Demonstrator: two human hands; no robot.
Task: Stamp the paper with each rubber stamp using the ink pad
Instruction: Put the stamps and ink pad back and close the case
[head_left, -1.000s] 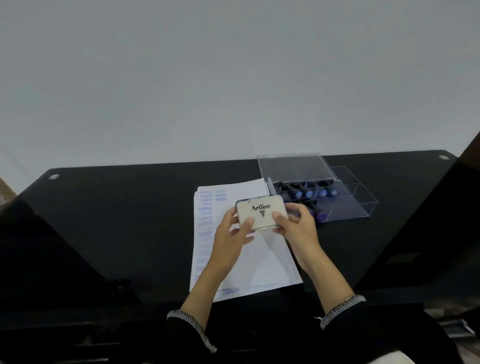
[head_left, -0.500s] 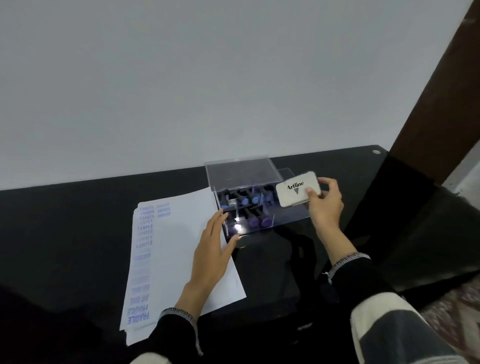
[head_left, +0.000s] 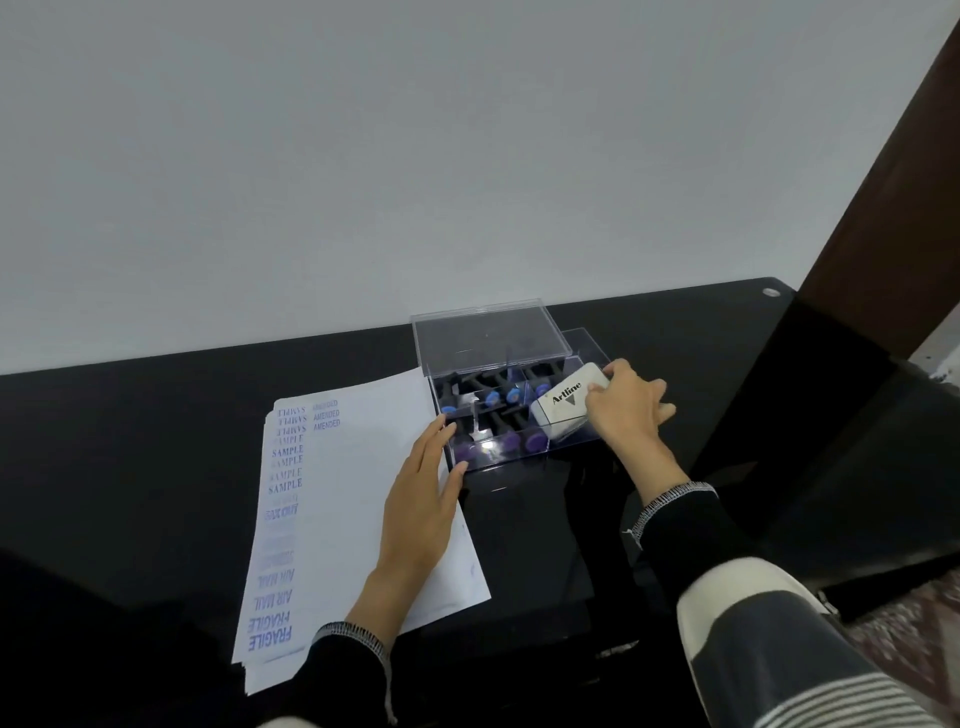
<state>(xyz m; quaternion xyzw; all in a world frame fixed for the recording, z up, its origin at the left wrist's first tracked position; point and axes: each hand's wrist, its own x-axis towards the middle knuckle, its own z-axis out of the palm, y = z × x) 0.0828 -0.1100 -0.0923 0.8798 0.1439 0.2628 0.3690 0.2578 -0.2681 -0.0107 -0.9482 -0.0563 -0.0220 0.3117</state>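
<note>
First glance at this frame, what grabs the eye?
The white Artline ink pad, gripped by the right hand at the right end of the clear stamp box. Left of it, the left hand rests on paper carrying blue stamp marks.

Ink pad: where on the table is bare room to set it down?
Bare table left of the paper, and in front of the box, between paper and right hand. The box is crowded with stamps; the ink pad sits at its right end, and the left hand rests on the paper.

Ink pad (head_left: 563, 411) reads "Artline"; paper (head_left: 358, 499) shows SAMPLE, AMENDED, FRAGILE, AIR MAIL.
</note>
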